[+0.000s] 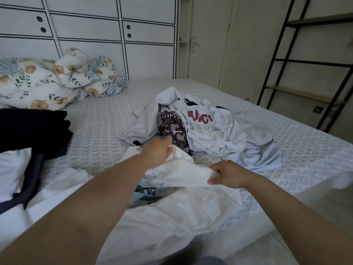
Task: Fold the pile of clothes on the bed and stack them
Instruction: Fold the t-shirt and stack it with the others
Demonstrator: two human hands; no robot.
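My left hand (160, 152) and right hand (227, 176) both pinch white tee (183, 203) at bed's (99, 123) near edge; fabric light, limp, better gripped at shoulder seams.

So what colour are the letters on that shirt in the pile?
Red, on a pale shirt in the pile; the head view shows it, though the word is partly folded away.

Both hands, left hand (159, 150) and right hand (227, 174), grip white shirt (183, 203) on bed (99, 127)

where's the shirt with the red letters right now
In the head view the shirt with red letters lies atop the unfolded pile, right of centre on the bed, beside a brown patterned garment.
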